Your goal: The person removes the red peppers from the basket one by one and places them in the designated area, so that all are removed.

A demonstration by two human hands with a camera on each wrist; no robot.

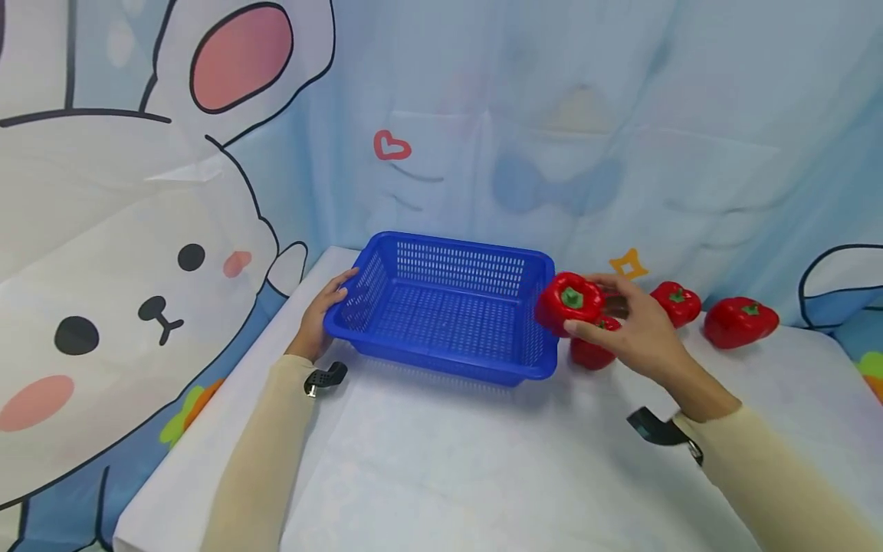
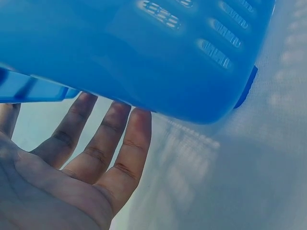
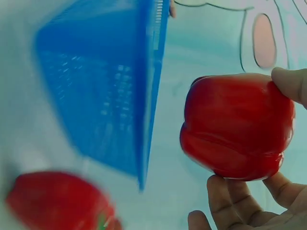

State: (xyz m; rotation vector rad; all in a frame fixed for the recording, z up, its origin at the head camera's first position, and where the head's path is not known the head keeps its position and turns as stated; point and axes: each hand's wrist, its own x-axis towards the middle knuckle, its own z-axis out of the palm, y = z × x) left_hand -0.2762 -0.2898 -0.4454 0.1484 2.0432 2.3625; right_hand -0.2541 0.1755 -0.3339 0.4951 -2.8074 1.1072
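My right hand (image 1: 638, 330) grips a red bell pepper (image 1: 571, 299) between thumb and fingers, its green stem facing up. The held pepper is raised beside the right rim of a blue plastic basket (image 1: 441, 372). In the right wrist view, the same pepper (image 3: 237, 127) is apart from the basket wall (image 3: 96, 96). At the basket's left end, my left hand (image 1: 320, 318) holds the rim. Its fingertips touch the outer wall in the left wrist view, where the thumb is not clearly seen. No peppers show inside the basket.
Another red bell pepper (image 1: 591, 354) lies on the table under the held one, partly hidden. Two more, a smaller-looking pepper (image 1: 677, 304) and a larger one (image 1: 740, 322), lie farther right. A printed curtain (image 1: 441, 77) hangs behind the white table (image 1: 441, 468).
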